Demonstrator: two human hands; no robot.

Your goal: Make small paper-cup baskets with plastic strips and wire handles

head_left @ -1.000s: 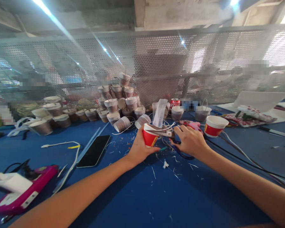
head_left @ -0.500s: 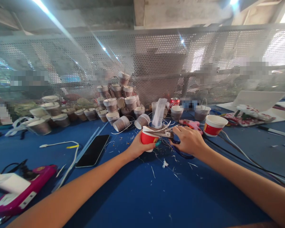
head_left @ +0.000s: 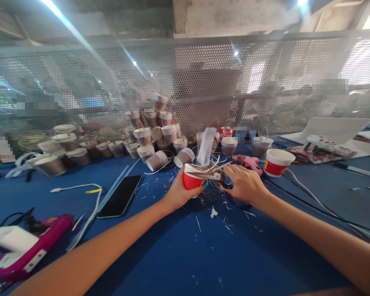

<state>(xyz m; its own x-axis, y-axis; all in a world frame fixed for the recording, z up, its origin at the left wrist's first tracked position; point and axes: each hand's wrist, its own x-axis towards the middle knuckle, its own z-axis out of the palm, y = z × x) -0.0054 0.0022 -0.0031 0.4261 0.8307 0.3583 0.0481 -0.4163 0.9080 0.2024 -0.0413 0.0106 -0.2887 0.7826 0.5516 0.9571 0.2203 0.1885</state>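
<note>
My left hand point(head_left: 179, 190) is wrapped round a red paper cup point(head_left: 190, 182) with a white rim. In my right hand point(head_left: 245, 181) is a pair of scissors point(head_left: 214, 176) with dark blue handles, its blades at the cup's upper edge. A thin white strip point(head_left: 210, 165) of the rim curls up from the cup above the blades. Just behind the cup stands a bundle of clear glue sticks point(head_left: 206, 147). Another red and white paper cup point(head_left: 277, 163) stands upright to the right of my right hand.
Several brown-wrapped cups point(head_left: 143, 136) are stacked at the back, some on their sides. A phone point(head_left: 120, 196) and a magenta power strip point(head_left: 33, 246) lie left. A pink glue gun point(head_left: 249, 163), a red can point(head_left: 226, 132) and cables point(head_left: 320, 205) are right. White scraps point(head_left: 213, 212) litter the blue table.
The scissor blades look a little more closed at the cup's edge, and the white strip stands up more steeply. Both hands stay in nearly the same place.
</note>
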